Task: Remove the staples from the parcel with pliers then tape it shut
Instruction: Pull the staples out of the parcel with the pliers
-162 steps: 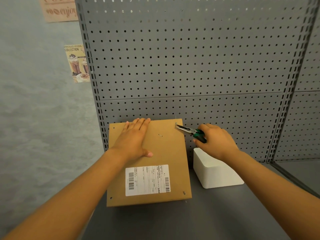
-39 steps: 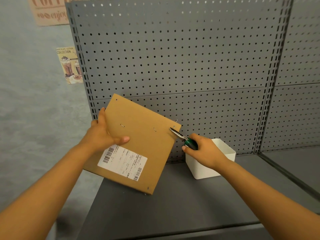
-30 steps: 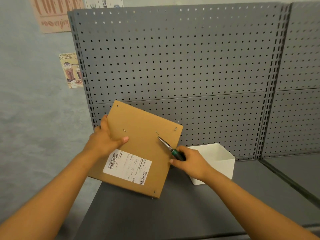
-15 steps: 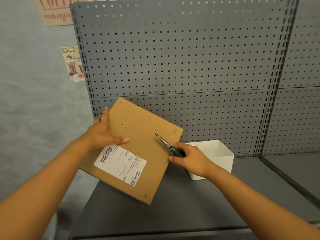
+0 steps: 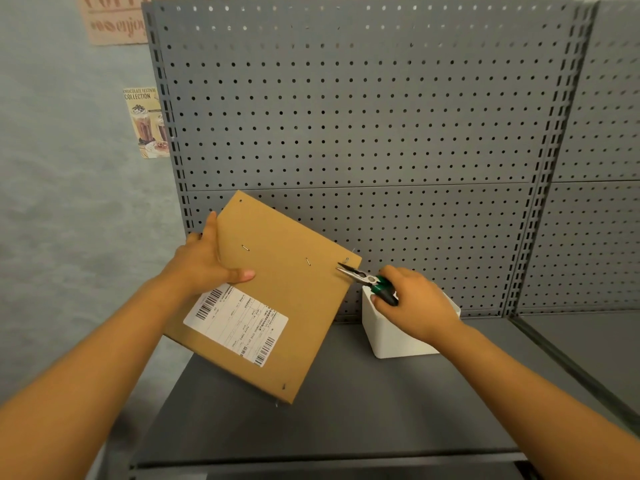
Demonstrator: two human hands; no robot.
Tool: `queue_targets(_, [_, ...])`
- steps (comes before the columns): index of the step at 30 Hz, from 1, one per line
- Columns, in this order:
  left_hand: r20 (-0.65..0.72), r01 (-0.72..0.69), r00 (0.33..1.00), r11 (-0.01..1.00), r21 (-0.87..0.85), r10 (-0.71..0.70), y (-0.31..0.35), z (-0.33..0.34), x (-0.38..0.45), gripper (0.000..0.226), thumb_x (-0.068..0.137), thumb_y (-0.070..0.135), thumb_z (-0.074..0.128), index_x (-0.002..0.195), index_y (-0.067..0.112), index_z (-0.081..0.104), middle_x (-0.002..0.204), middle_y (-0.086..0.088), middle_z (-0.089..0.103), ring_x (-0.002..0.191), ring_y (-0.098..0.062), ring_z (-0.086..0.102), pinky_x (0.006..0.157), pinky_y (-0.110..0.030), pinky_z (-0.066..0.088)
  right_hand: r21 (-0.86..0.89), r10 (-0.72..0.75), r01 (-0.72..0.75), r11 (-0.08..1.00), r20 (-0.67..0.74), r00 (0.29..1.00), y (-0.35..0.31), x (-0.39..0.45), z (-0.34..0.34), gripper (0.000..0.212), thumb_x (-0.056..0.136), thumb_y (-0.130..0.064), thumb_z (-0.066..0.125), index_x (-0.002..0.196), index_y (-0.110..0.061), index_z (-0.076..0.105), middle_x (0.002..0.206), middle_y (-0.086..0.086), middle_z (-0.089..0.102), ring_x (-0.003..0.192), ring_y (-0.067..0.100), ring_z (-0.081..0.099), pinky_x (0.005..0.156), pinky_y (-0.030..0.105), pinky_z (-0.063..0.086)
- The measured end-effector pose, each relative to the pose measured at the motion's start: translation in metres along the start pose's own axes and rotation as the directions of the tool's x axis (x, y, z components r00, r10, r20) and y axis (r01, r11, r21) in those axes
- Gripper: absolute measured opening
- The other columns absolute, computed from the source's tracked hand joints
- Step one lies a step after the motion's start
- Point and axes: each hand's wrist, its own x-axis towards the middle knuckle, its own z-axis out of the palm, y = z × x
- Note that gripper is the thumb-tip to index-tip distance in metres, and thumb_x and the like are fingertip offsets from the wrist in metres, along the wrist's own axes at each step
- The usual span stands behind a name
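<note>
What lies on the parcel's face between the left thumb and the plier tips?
Head view: bare cardboard of the parcel with one staple, plus another just above the thumb.

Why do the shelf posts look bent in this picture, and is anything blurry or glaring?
Head view: the wide-angle lens bows the pegboard uprights outward near the frame's edges; lighting is soft and even, with no glare and only faint shadows on the shelf; the parcel, its label and the pliers look fairly sharp, while the forearms at the bottom corners are smeared and soft.

One flat brown cardboard parcel (image 5: pixel 277 289), one pair of green-handled needle-nose pliers (image 5: pixel 367 282), one white plastic bin (image 5: pixel 391 337).
Two small metal staples (image 5: pixel 245 248) show mid-parcel; two posters (image 5: pixel 145 123) hang on the wall.
</note>
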Motion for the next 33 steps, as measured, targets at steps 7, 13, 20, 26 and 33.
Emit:
queue_targets(7, [-0.028,0.005,1.0,1.0,0.003,-0.005,0.002,0.0,-0.004,0.131,0.062,0.05,0.082,0.15,0.027,-0.013,0.148,-0.015,0.022,0.132,-0.036,0.034,0.105,-0.052,0.036,-0.283,-0.052,0.023,0.959,-0.096,0.994,0.016,-0.001,-0.006,0.034,0.091,-0.052,0.045,0.112,-0.026,0.051,0.105,-0.006,0.056,0.098,0.018,0.05,0.083,0.034,0.039])
queue_targets(13, [-0.021,0.007,1.0,1.0,0.017,-0.006,0.005,-0.001,-0.006,0.131,0.064,0.049,0.081,0.15,0.024,-0.014,0.149,-0.014,0.021,0.131,-0.035,0.036,0.103,-0.049,0.039,-0.414,-0.154,0.078,0.907,-0.152,0.976,0.022,0.01,-0.009,0.029,0.086,-0.045,0.059,0.101,-0.022,0.056,0.093,-0.001,0.058,0.087,0.022,0.052,0.075,0.036,0.039])
queue_targets(20, [-0.026,0.003,1.0,0.999,0.042,-0.001,0.008,-0.001,-0.006,0.13,0.064,0.05,0.08,0.15,0.023,-0.014,0.148,-0.015,0.023,0.131,-0.035,0.036,0.103,-0.049,0.039,-0.494,-0.228,0.103,0.863,-0.198,0.953,0.03,0.021,-0.011,0.026,0.08,-0.04,0.068,0.094,-0.02,0.058,0.084,0.001,0.056,0.078,0.024,0.051,0.068,0.036,0.039])
queue_targets(26, [-0.032,-0.006,0.999,0.998,0.059,0.008,0.008,-0.001,-0.006,0.13,0.065,0.049,0.08,0.15,0.021,-0.014,0.149,-0.015,0.023,0.132,-0.035,0.036,0.103,-0.047,0.038,-0.494,-0.238,0.109,0.863,-0.207,0.949,0.033,0.025,-0.011,0.025,0.078,-0.035,0.071,0.094,-0.019,0.059,0.085,0.002,0.057,0.079,0.025,0.052,0.068,0.036,0.041])
queue_targets(33, [-0.048,-0.009,0.999,0.996,0.092,0.013,0.01,0.0,-0.005,0.131,0.063,0.053,0.079,0.15,0.022,-0.014,0.147,-0.014,0.025,0.131,-0.035,0.036,0.103,-0.05,0.039,-0.508,-0.252,0.126,0.852,-0.188,0.949,0.04,0.03,-0.008,0.026,0.079,-0.034,0.07,0.098,-0.019,0.06,0.087,0.002,0.058,0.081,0.025,0.053,0.071,0.038,0.042])
